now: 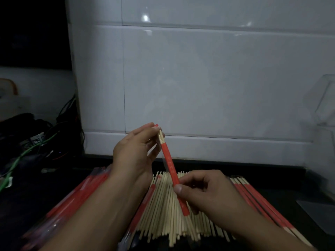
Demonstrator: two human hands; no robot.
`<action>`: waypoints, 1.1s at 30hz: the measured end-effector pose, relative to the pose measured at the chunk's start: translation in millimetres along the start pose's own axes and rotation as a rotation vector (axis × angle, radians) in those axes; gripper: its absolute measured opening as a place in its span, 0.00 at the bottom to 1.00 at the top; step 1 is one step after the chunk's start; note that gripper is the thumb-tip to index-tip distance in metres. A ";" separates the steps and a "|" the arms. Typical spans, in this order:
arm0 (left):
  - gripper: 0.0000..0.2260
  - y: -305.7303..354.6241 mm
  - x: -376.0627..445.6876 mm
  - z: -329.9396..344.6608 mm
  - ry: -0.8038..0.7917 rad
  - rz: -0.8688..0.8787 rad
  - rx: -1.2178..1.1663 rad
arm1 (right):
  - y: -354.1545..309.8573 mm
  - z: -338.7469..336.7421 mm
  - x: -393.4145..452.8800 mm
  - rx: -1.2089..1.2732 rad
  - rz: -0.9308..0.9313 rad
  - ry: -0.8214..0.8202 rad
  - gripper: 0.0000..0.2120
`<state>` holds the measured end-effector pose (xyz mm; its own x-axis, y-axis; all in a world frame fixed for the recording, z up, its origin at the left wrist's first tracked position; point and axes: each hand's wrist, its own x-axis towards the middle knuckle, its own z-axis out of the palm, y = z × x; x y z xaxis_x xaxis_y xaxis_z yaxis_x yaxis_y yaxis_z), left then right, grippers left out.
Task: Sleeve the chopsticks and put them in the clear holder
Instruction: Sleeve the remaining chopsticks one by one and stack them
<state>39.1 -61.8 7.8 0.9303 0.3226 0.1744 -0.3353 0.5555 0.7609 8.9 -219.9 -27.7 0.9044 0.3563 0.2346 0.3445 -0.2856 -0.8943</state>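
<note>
Two hands are raised over the table's pile of bare chopsticks (170, 211). The left hand (134, 153), farther off, pinches the bare chopstick tips (160, 137) jutting from a red sleeve (172, 171). The right hand (204, 192), nearer, grips the sleeve's lower half, tilted. The clear holder (324, 105) stands far right.

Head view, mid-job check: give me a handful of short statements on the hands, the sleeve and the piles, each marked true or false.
1. The right hand grips the red sleeve. True.
2. The left hand rests flat on the loose chopsticks. False: it is raised, pinching the bare chopstick tips that stick out of the sleeve's top.
3. Bare chopsticks lie piled under the hands. True.
4. Finished sleeved pairs lie to the right. True.
5. The wall behind is red brick. False: it is white tile.
</note>
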 end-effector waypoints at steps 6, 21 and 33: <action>0.07 0.9 2.7 -2.0 -0.013 -0.046 0.012 | -6.6 -11.3 -0.6 0.021 0.040 0.031 0.03; 0.11 -1.2 17.6 -24.1 -0.106 0.281 0.956 | 14.5 -97.7 8.8 -0.404 0.335 0.060 0.04; 0.15 -17.7 13.9 -36.8 -0.440 0.013 2.171 | 50.3 -138.5 15.4 -0.598 0.663 -0.060 0.04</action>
<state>52.5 -39.0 -26.2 0.9994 0.0032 0.0353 0.0024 -0.9997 0.0238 75.0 -352.0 -16.3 0.9553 -0.0058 -0.2954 -0.1557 -0.8597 -0.4866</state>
